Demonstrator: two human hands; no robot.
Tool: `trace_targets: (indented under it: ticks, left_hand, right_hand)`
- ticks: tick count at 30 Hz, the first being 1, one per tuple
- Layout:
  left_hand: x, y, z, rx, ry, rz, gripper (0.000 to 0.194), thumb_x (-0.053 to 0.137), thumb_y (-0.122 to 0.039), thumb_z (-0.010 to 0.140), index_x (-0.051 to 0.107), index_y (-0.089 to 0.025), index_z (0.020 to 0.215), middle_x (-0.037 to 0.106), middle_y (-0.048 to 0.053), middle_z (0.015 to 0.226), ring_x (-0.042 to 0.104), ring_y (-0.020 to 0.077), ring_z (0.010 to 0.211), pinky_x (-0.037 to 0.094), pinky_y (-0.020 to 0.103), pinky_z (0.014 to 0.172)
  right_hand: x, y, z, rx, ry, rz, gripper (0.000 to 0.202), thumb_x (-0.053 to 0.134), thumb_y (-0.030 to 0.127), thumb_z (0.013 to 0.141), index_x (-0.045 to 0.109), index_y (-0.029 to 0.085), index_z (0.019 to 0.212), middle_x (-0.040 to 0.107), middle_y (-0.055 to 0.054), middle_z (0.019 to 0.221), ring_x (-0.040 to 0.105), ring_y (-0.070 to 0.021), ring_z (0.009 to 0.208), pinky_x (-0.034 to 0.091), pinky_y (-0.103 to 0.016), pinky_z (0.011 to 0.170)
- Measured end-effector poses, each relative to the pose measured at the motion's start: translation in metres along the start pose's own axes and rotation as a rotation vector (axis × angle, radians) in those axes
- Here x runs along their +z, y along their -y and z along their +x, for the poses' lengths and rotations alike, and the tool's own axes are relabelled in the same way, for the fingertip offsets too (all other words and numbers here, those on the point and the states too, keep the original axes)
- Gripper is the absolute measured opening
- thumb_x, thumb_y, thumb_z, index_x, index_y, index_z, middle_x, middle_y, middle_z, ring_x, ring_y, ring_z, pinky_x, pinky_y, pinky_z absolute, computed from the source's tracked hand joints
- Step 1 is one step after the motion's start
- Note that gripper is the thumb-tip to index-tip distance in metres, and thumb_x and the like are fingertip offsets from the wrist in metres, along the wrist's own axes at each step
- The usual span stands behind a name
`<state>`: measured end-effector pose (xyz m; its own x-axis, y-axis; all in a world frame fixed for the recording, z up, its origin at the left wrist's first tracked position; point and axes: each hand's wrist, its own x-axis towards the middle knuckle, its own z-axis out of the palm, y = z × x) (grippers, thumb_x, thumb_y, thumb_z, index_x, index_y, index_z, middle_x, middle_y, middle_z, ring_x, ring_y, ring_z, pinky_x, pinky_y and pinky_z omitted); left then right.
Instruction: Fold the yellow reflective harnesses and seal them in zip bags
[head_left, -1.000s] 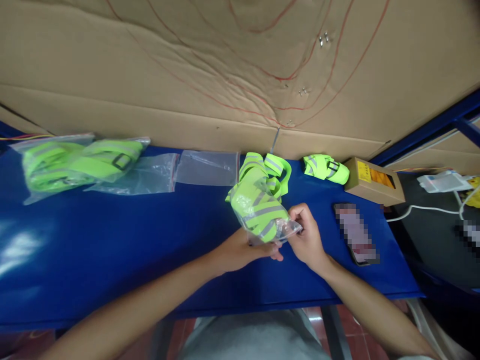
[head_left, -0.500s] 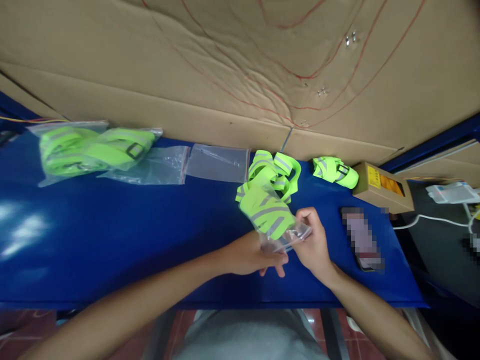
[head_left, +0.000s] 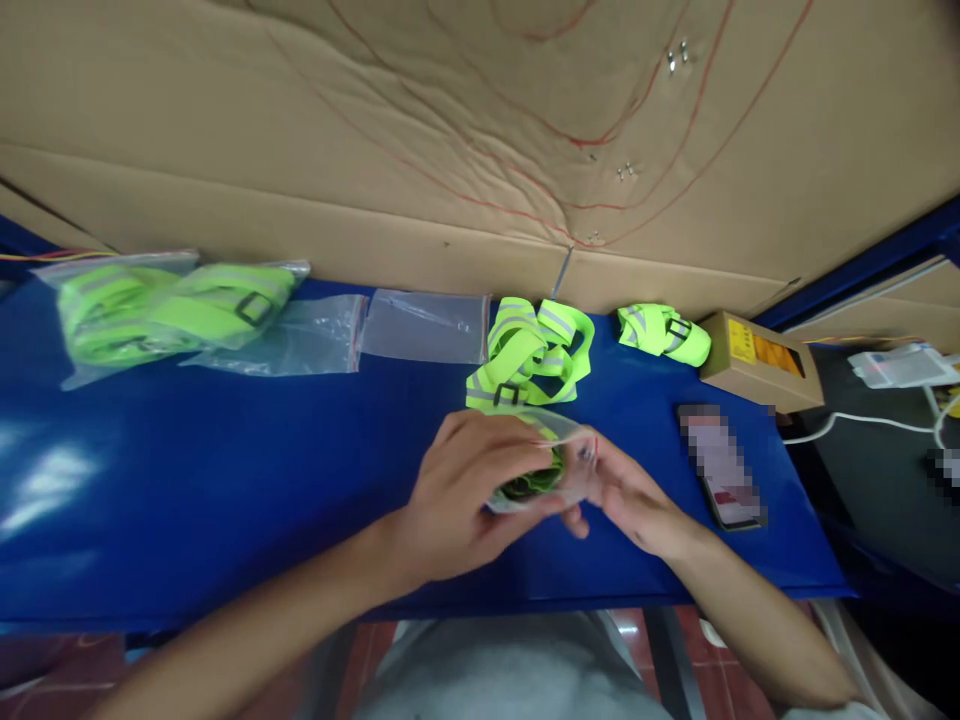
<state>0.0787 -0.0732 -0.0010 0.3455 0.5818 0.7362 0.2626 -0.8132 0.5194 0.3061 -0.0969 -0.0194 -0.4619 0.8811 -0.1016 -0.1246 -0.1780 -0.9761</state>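
Between my hands is a clear plastic bag (head_left: 579, 470) with a rolled neon-yellow reflective strap (head_left: 536, 478) inside it. My left hand (head_left: 469, 490) is closed around the bag and the strap, fingers over the top and thumb beneath. On the other side, my right hand (head_left: 634, 500) grips the bag's edge; its fingertips are partly hidden behind the plastic. Just beyond the bag, a loose neon reflective strap with a black buckle (head_left: 517, 355) lies in a tangled heap on the blue table (head_left: 300, 480).
Two filled bags of neon straps (head_left: 180, 305) lie at the back left. Flat clear bags (head_left: 424, 325) are beside them. To the right are a folded strap (head_left: 660, 335), a cardboard box (head_left: 761, 360) and a phone (head_left: 721, 468). A cardboard wall (head_left: 337, 210) closes off the back.
The bag has been turned so that the strap's rolled end faces me. My left hand has moved from beneath the bag to wrap round it, and my right hand has shifted along its edge.
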Motion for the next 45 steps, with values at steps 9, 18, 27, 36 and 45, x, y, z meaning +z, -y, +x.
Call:
trace_targets:
  ticks: [9,18,27,36,45]
  left_hand:
    - [-0.008,-0.002,0.004,-0.593,-0.068,-0.64,0.023,0.085,-0.028,0.081,0.068,-0.019,0.095,0.075,0.002,0.087,0.072,0.0129,0.075,0.056,0.018,0.065]
    - [-0.009,0.014,0.007,-0.668,0.277,-1.119,0.06,0.078,-0.045,0.088,0.054,-0.028,0.14,0.074,0.012,0.123,0.073,0.0266,0.114,0.06,0.036,0.093]
    - [-0.012,0.03,0.011,-0.582,0.349,-0.943,0.025,0.084,-0.026,0.082,0.068,-0.017,0.098,0.073,0.013,0.122,0.067,0.0277,0.124,0.053,0.039,0.104]
    - [-0.043,0.043,0.025,-0.681,0.544,-0.83,0.012,0.071,-0.029,0.094,0.076,-0.018,0.093,0.074,0.015,0.125,0.07,0.0278,0.12,0.058,0.037,0.097]
    - [-0.021,0.053,0.017,-0.735,0.266,-0.727,0.032,0.089,-0.024,0.074,0.064,-0.016,0.091,0.066,0.001,0.084,0.064,0.0103,0.074,0.053,0.019,0.067]
  right_hand:
    - [-0.001,0.003,-0.004,-0.33,-0.21,-0.308,0.019,0.072,0.036,0.095,0.059,0.024,0.089,0.057,0.003,0.078,0.051,-0.0115,0.068,0.042,-0.025,0.063]
    - [-0.005,0.006,-0.009,-0.487,-0.202,-0.473,0.048,0.084,0.043,0.081,0.062,0.028,0.121,0.068,-0.003,0.098,0.063,-0.0165,0.081,0.05,-0.028,0.069]
    - [-0.011,0.023,-0.004,-0.456,-0.123,-0.596,0.017,0.078,0.027,0.09,0.062,0.022,0.088,0.063,0.001,0.079,0.057,-0.0128,0.069,0.046,-0.026,0.065]
    - [-0.024,0.041,-0.003,-0.352,-0.084,-0.636,0.017,0.078,0.032,0.088,0.063,0.024,0.087,0.061,-0.005,0.092,0.059,-0.0201,0.087,0.051,-0.032,0.071]
    - [-0.023,0.038,-0.007,-0.383,-0.236,-0.466,0.016,0.067,0.019,0.096,0.067,0.028,0.11,0.068,-0.005,0.103,0.067,-0.0188,0.095,0.056,-0.034,0.084]
